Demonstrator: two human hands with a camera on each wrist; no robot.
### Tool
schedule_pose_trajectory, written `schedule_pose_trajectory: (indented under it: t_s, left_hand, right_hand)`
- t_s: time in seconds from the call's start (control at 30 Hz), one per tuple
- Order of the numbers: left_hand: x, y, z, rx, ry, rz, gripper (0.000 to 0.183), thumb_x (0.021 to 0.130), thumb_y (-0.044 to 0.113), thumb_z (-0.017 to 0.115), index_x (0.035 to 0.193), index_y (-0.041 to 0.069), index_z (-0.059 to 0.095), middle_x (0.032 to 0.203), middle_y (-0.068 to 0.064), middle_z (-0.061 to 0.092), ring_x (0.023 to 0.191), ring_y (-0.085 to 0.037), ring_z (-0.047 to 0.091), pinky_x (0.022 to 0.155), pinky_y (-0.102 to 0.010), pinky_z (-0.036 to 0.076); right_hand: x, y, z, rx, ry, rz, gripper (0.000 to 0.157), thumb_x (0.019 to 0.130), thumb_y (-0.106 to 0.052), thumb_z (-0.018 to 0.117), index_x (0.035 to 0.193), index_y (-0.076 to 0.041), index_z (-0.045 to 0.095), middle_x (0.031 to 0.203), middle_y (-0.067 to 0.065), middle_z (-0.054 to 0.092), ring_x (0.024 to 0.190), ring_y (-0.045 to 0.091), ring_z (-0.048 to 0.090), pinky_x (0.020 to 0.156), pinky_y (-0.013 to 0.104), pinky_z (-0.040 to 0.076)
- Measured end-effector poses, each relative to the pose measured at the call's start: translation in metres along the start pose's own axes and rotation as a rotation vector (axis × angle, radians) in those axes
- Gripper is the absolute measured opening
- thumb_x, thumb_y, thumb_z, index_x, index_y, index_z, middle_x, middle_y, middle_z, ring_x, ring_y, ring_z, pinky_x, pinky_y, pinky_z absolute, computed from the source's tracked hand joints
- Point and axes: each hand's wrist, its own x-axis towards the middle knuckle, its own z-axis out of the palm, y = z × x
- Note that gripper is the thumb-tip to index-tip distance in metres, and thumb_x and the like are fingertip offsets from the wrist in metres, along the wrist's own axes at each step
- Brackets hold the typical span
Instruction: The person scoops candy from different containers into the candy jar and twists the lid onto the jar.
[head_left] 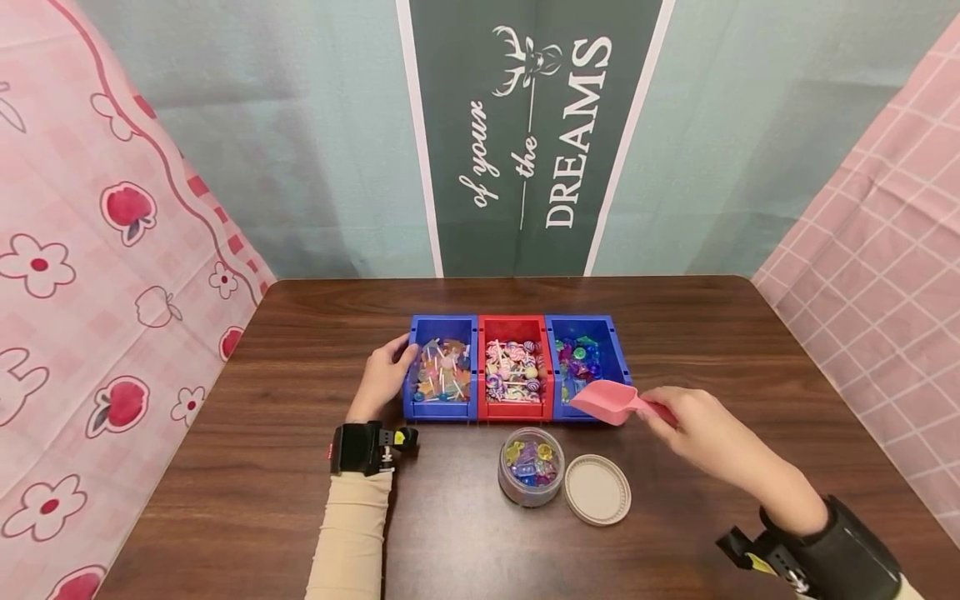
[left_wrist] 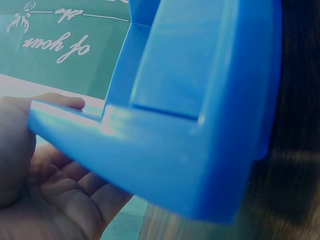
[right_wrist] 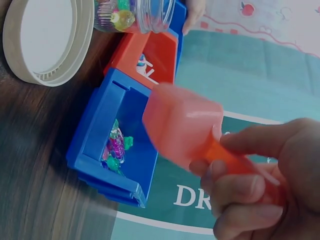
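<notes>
My right hand [head_left: 705, 429] grips the handle of a pink scoop [head_left: 604, 401], fingers curled round it in the right wrist view. The scoop hangs over the front of the right blue bin [head_left: 617, 354], which holds colourful clear gems [head_left: 579, 354]. My left hand [head_left: 384, 375] holds the side wall of the left blue bin [left_wrist: 165, 160], thumb at its rim and fingers outside. That bin contains small lollipops and other pieces [head_left: 444, 371]. Between the blue bins stands a red bin [head_left: 516, 411] of small lollipops [head_left: 513, 367]. No load shows in the scoop.
An open clear jar [head_left: 531, 493] with colourful gems stands in front of the bins. To its right a cream lid [head_left: 597, 490] lies on the brown wooden table [head_left: 300, 333]. Curtains hang behind and at both sides, with a lettered green panel [head_left: 525, 167] at the back.
</notes>
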Motion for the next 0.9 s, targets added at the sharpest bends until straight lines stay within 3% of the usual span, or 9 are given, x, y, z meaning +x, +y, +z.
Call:
schedule_pose_trajectory:
  t_s: [0.17, 0.43, 0.57, 0.67, 0.8, 0.9]
  left_hand:
    - [-0.002, 0.001, 0.0, 0.002, 0.014, 0.027, 0.051, 0.101, 0.033, 0.047, 0.139, -0.002, 0.048, 0.138, -0.028, 0.054, 0.125, -0.039, 0.056, 0.107, -0.051, 0.045]
    - [0.001, 0.001, 0.001, 0.016, -0.02, -0.042, 0.048, 0.103, 0.025, 0.045, 0.143, -0.001, 0.043, 0.144, -0.025, 0.048, 0.132, -0.038, 0.05, 0.112, -0.05, 0.04]
    - [0.001, 0.002, 0.001, 0.009, -0.02, -0.05, 0.048, 0.102, 0.026, 0.046, 0.143, 0.0, 0.043, 0.144, -0.024, 0.049, 0.132, -0.037, 0.051, 0.112, -0.049, 0.04]
    - [0.001, 0.002, 0.0, 0.0, -0.023, -0.052, 0.048, 0.102, 0.026, 0.046, 0.143, 0.0, 0.043, 0.144, -0.024, 0.049, 0.132, -0.037, 0.051, 0.112, -0.049, 0.041]
    - [0.001, 0.002, -0.001, -0.01, -0.018, -0.046, 0.048, 0.102, 0.026, 0.046, 0.143, 0.0, 0.044, 0.144, -0.023, 0.049, 0.131, -0.037, 0.051, 0.111, -0.049, 0.041]
    - [0.001, 0.002, 0.0, -0.009, -0.016, -0.044, 0.048, 0.102, 0.026, 0.046, 0.143, 0.0, 0.044, 0.144, -0.023, 0.05, 0.131, -0.037, 0.052, 0.111, -0.049, 0.041]
  right_hand:
    - [0.009, 0.0, 0.001, -0.002, -0.018, 0.084, 0.018, 0.085, -0.011, 0.07, 0.092, 0.005, 0.07, 0.06, -0.003, 0.051, 0.054, 0.004, 0.037, 0.05, 0.018, 0.032]
    - [0.025, -0.004, 0.004, 0.024, -0.073, 0.234, 0.021, 0.086, -0.01, 0.064, 0.088, 0.011, 0.069, 0.054, -0.001, 0.039, 0.049, 0.011, 0.034, 0.046, 0.021, 0.024]
    - [0.034, -0.006, 0.004, 0.025, -0.103, 0.279, 0.021, 0.085, -0.012, 0.063, 0.07, 0.003, 0.065, 0.051, -0.005, 0.031, 0.05, 0.011, 0.03, 0.048, 0.023, 0.023]
    - [0.04, -0.008, 0.004, 0.033, -0.136, 0.312, 0.035, 0.084, -0.015, 0.066, 0.054, -0.006, 0.05, 0.05, -0.007, 0.024, 0.048, 0.01, 0.025, 0.047, 0.023, 0.021]
    - [0.049, -0.006, 0.005, 0.024, -0.163, 0.339, 0.051, 0.085, -0.02, 0.068, 0.046, -0.015, 0.035, 0.047, -0.009, 0.022, 0.045, 0.007, 0.022, 0.045, 0.021, 0.017]
    - [0.057, -0.005, 0.007, 0.003, -0.188, 0.359, 0.054, 0.084, -0.022, 0.069, 0.045, -0.015, 0.032, 0.046, -0.009, 0.021, 0.044, 0.007, 0.021, 0.045, 0.02, 0.017]
